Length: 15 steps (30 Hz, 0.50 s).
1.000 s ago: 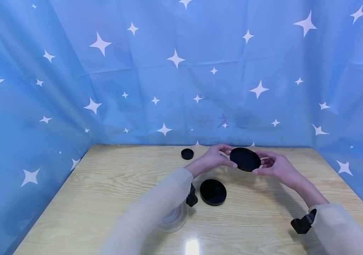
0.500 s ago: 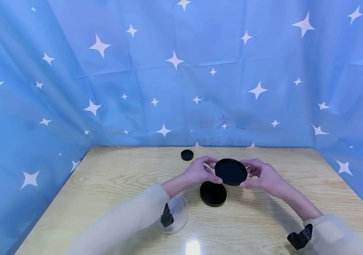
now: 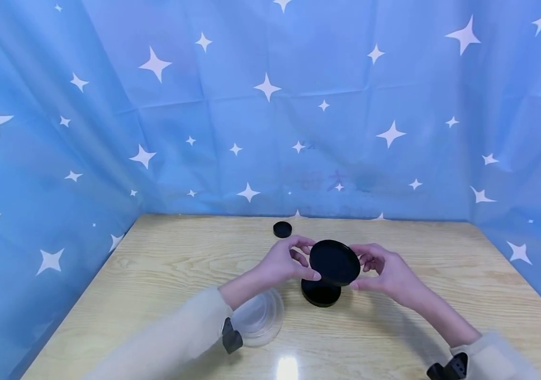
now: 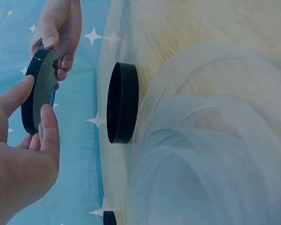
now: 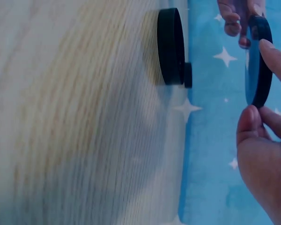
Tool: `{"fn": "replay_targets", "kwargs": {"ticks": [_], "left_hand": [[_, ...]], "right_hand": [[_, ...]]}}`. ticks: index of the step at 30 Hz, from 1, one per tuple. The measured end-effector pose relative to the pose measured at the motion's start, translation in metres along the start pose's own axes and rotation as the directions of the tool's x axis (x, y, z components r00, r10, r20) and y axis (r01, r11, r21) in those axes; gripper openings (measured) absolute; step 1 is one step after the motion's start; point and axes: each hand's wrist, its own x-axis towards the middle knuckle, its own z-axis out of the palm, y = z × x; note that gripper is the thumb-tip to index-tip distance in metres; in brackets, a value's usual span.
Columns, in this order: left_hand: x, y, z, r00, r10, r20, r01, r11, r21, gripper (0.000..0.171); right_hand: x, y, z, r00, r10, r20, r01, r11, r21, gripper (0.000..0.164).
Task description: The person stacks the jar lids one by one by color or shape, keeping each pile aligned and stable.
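A round, shallow black dish (image 3: 334,262) with a low rim is held up off the table between both hands. My left hand (image 3: 282,261) pinches its left edge with thumb and fingers, and my right hand (image 3: 389,274) grips the opposite edge. From the left wrist view, the raised dish (image 4: 32,93) shows a flat, glossy underside. Below it, a second round black dish (image 3: 320,296) rests on the table, partly covered by the held one in the head view; the right wrist view shows this lower dish (image 5: 168,47) standing apart from the raised one.
A much smaller round black dish (image 3: 282,229) sits near the table's back edge. Clear round plastic ware (image 3: 263,319) lies beside my left forearm, partly hidden by it. The wooden table (image 3: 394,338) ends at a blue starry curtain (image 3: 270,132).
Both hands have brought the held black dish leftward and nearer, from the right back to over the second dish. My left forearm has moved off part of the clear plastic ware.
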Motion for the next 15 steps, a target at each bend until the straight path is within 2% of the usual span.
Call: {"fn": "replay_targets", "kwargs": {"ticks": [6, 15], "left_hand": [[-0.014, -0.001, 0.003, 0.999, 0.016, -0.032, -0.015, 0.999, 0.043, 0.061], [-0.039, -0.007, 0.013, 0.999, -0.005, -0.037, 0.006, 0.999, 0.033, 0.06]], "right_hand": [[-0.007, -0.003, 0.008, 0.999, -0.036, 0.009, 0.036, 0.999, 0.02, 0.069], [-0.023, -0.007, 0.014, 0.997, -0.053, 0.05, 0.051, 0.998, 0.028, 0.072]]}}
